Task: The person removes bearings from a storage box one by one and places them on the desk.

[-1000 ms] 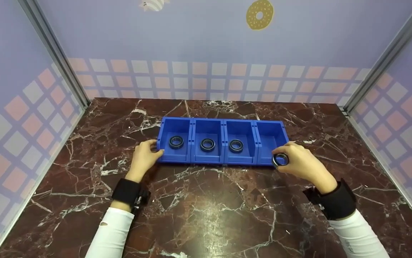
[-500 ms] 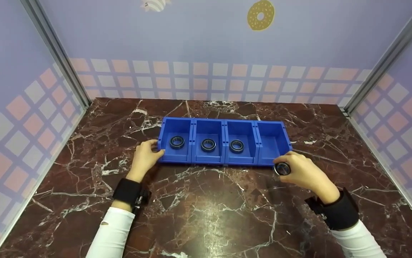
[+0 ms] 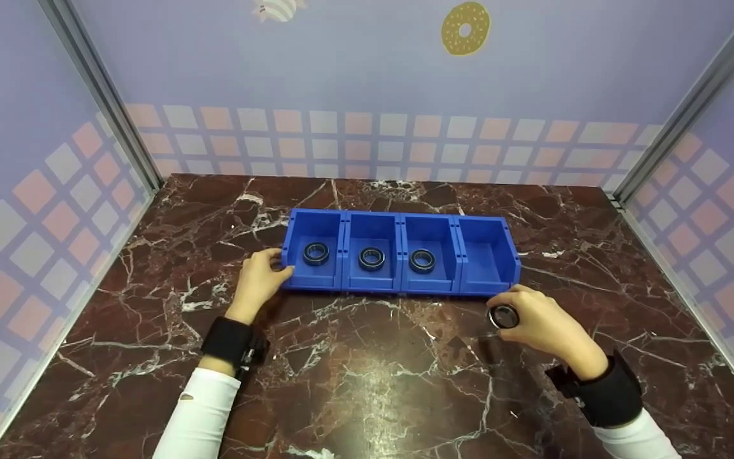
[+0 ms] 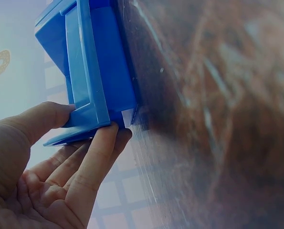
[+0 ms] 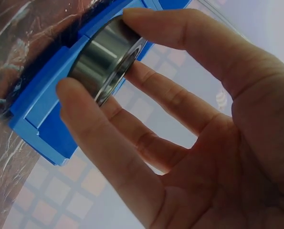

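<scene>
My left hand (image 3: 261,280) holds the outer side of the leftmost blue bin (image 3: 315,282), first in a joined row of several bins. In the left wrist view its thumb lies over the wall of that bin (image 4: 82,62), fingers against the outside. My right hand (image 3: 545,326) pinches a ball bearing (image 5: 101,59) between thumb and fingertips, tilted on edge, just in front of the rightmost bin (image 3: 484,255). One bearing lies flat in each of the other bins: a left one (image 3: 316,262), a middle one (image 3: 372,268) and another (image 3: 422,270) right of it.
The bins stand on a dark red marbled table (image 3: 367,370). A tiled-pattern wall (image 3: 392,146) rises behind it, with side panels left and right. A small dark arrow mark (image 3: 456,345) is on the table in front of the bins.
My right hand has drawn back toward me with the bearing, from over the rightmost bin's front edge to in front of it. The left hand keeps its hold on the bin.
</scene>
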{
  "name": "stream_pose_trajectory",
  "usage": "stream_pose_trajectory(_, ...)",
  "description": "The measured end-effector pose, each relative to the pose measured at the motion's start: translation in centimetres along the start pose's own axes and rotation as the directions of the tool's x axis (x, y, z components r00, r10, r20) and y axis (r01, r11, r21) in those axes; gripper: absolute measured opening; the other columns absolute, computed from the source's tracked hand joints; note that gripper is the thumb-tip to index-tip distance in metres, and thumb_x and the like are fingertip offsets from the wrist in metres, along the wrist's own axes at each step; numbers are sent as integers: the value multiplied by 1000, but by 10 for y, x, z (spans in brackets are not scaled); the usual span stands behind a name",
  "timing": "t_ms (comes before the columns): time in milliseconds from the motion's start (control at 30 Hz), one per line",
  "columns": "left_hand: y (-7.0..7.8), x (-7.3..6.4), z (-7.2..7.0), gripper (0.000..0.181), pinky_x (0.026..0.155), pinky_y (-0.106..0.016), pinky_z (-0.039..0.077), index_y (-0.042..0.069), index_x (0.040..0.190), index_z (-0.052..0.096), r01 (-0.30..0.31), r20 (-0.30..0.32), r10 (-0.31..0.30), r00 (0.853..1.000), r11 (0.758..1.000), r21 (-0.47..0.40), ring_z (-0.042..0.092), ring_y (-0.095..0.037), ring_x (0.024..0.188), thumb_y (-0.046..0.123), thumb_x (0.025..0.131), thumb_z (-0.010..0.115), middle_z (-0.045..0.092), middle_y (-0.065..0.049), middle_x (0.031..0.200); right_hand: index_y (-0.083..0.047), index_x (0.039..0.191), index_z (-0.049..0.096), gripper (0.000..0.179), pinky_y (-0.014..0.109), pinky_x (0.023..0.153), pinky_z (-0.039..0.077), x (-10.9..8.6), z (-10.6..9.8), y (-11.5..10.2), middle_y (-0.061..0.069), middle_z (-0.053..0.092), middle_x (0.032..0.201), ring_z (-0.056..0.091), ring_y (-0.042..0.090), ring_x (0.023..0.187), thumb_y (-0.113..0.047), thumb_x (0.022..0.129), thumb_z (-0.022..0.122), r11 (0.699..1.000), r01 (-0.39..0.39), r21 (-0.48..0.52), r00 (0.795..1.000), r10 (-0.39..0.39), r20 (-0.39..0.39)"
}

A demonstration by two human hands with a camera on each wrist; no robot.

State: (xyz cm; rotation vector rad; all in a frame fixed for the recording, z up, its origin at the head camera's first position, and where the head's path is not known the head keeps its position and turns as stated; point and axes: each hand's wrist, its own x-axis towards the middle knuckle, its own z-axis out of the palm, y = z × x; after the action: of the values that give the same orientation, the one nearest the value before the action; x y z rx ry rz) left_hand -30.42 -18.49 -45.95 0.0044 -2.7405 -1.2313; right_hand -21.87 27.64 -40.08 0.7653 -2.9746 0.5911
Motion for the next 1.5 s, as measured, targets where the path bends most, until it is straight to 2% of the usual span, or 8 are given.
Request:
stream_pose_trajectory(500, 0, 1, 1, 46, 100, -53, 51, -16, 130, 61, -8, -15, 8, 1000, 1000, 14, 67, -44, 115, 7, 92, 74, 67, -33, 122, -4, 108, 75, 39, 44, 71, 53, -11, 18, 2, 12, 68, 102, 65, 33, 90, 0, 69, 81, 1000, 10, 17, 999, -10, 33)
stream_pose_trajectory(700, 0, 1, 0, 49, 101, -54, 51, -15, 134, 59, 6, 4, -7, 1000, 1000, 9, 65, -44, 118, 8, 93, 74, 66, -33, 125, -5, 107, 75, 39, 49, 77, 54, -15, 24, 2, 10, 69, 102, 66, 35, 96, 0, 69, 83, 1000, 20, 20, 998, -21, 52)
stream_pose_trajectory(1033, 0, 1, 0, 49, 102, -53, 51, -15, 133, 60, 5, -5, -5, 1000, 1000, -2, 66, -43, 117, 7, 92, 74, 66, -32, 124, -4, 107, 75, 39, 48, 77, 56, -21, 33, 4, 9, 68, 101, 67, 35, 92, -1, 69, 85, 999, 28, 36, 995, -31, 90)
stream_pose_trajectory(1367, -1, 1, 0, 48, 103, -53, 49, -15, 132, 60, 4, 1, -4, 1000, 1000, 3, 65, -44, 119, 8, 92, 73, 66, -32, 124, -7, 112, 76, 45, 56, 79, 54, -27, 39, 6, 11, 70, 108, 65, 39, 100, -2, 69, 84, 998, -32, 51, 992, 25, 123)
stream_pose_trajectory(1500, 0, 1, -1, 49, 103, -53, 50, -15, 133, 59, 5, 1, -5, 1000, 1000, 5, 64, -44, 119, 8, 92, 73, 66, -33, 124, -6, 115, 76, 47, 55, 82, 54, -27, 40, 7, 10, 70, 109, 65, 38, 101, -2, 69, 84, 998, -18, 58, 992, 11, 128)
